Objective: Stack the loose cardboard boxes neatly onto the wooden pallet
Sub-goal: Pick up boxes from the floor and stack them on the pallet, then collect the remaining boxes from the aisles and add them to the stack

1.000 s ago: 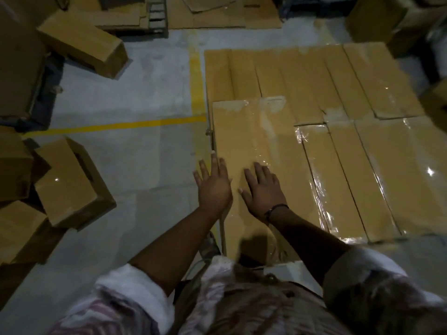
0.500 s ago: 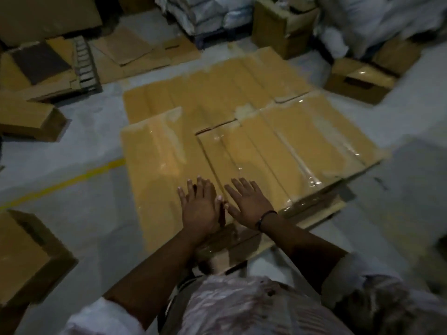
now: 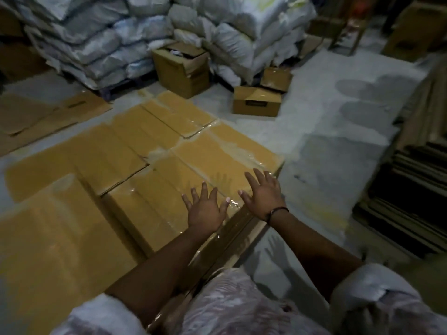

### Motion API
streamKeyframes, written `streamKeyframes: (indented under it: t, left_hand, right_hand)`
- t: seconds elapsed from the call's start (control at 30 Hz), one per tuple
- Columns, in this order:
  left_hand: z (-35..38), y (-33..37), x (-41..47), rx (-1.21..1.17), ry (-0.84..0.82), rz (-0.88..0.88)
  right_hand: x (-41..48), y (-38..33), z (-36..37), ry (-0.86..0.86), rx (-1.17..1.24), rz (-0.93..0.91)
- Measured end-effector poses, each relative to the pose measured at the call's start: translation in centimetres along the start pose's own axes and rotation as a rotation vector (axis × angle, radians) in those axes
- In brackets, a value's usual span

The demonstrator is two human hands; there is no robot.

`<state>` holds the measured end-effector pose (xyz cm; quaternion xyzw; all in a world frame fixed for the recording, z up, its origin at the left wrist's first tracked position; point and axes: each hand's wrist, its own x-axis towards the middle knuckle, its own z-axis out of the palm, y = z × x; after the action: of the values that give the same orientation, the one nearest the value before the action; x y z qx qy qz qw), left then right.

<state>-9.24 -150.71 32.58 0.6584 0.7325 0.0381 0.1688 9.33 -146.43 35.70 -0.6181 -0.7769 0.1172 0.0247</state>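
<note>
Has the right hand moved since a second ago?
Yes: the right hand travelled rightward over the stacked boxes, from the left end to the right corner.

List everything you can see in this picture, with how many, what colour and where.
Stacked boxes: several, tan, taped, in a flat layer at centre and left.
Open box: one, brown, on the floor against the sacks.
Closed boxes: two, brown, on the floor beyond the layer, right of the open box.
Sacks: many, white, piled along the back.
Flat cardboard: a few sheets, brown, on the floor at far left.
Folded cartons: one stack, dark brown, at the right edge.
Floor: grey, around the boxes.
Bracelet: one, dark, on the right wrist.
Left hand: fingers spread, over the layer's near corner.
Right hand: fingers spread, beside the left, over the same corner.
</note>
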Motion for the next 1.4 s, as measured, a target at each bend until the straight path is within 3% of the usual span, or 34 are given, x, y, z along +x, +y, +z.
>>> streamKeyframes:
  t: [0.27, 0.6, 0.73, 1.23, 1.4]
  left_hand:
    - [3.3, 9.5, 11.4, -0.081, -0.086, 0.034]
    - [3.0, 22.8, 32.8, -0.151, -0.064, -0.009]
    - [2.4, 29.5, 40.0, -0.112, -0.097, 0.054]
    - [3.9, 52.8, 66.2, -0.175, 0.018, -0.061]
    - [3.3, 59.8, 72.0, -0.399, 0.106, -0.123]
  right_hand:
    - [7.6, 12.2, -1.1, 0.003, 0.020, 0.128]
    - [27.5, 26.3, -6.6, -0.066, -0.011, 0.017]
    - [34.0, 32.3, -8.8, -0.044, 0.089, 0.094]
    - [57.3, 59.8, -16.1, -0.061, 0.217, 0.067]
    - [64.9, 67.6, -19.7, -0.068, 0.201, 0.029]
